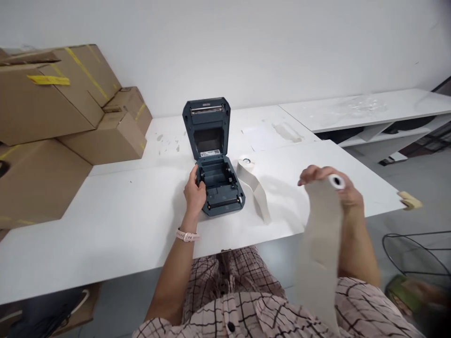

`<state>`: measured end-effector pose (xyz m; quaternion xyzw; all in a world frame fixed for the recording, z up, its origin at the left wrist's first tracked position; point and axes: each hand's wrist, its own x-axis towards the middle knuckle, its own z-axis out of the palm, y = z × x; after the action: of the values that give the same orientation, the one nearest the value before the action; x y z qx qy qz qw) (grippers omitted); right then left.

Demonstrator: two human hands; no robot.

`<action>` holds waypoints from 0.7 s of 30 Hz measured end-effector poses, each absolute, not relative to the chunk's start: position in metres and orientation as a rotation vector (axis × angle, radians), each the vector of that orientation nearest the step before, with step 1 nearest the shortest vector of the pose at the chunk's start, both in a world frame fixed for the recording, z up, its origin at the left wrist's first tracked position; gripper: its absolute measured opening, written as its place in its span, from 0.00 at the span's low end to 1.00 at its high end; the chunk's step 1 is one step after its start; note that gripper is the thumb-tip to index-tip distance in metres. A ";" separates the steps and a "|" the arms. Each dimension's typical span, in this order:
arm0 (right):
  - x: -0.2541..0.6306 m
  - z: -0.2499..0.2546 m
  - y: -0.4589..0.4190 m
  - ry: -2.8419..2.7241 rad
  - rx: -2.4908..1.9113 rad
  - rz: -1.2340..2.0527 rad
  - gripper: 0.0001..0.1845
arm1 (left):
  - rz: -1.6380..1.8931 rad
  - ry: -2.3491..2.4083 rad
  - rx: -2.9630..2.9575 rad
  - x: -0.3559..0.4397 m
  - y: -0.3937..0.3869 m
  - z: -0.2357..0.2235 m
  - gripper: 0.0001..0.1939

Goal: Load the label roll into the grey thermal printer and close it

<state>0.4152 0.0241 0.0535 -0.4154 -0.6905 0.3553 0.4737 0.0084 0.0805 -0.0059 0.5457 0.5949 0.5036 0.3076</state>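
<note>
A dark label printer (221,191) stands on the white table with its lid (207,126) swung up, its inner bay showing. My left hand (195,192) grips the printer's left side, thumb over the rim. Held up over the table's front edge at the right, a roll of label paper (337,181) is in my right hand (326,177), and its long strip (319,244) hangs down past the edge. Part of that hand is hidden behind the strip. Beside the printer lies another small paper roll (246,164) with a strip trailing toward the front.
Cardboard boxes (45,103) are stacked at the left end of the table (116,234). Flat paper sheets (260,136) lie behind the small roll. A white shelf (369,110) runs along the right wall. Yellow-beige padding (408,201) covers the table's right corner.
</note>
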 end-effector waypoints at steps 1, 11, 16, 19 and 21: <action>0.421 0.045 0.025 -1.729 -1.092 0.956 0.24 | 1.349 1.556 1.447 0.008 0.082 -0.007 0.36; 0.374 -0.048 0.121 -1.466 -1.337 1.011 0.26 | 1.395 1.468 1.400 0.004 0.086 -0.016 0.37; 0.402 -0.033 0.113 -1.463 -1.239 1.206 0.41 | 1.382 1.478 1.420 0.004 0.085 -0.015 0.36; 0.411 -0.006 0.120 -1.488 -1.206 1.174 0.38 | 1.383 1.458 1.438 0.004 0.087 -0.016 0.37; 0.402 0.012 0.135 -1.622 -1.236 1.148 0.40 | 1.373 1.465 1.435 0.004 0.087 -0.016 0.38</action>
<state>0.4025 0.1350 0.0125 -0.4865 -0.6382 0.4518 0.3898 0.0040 0.0872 -0.0155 0.5487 0.5604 0.5250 0.3306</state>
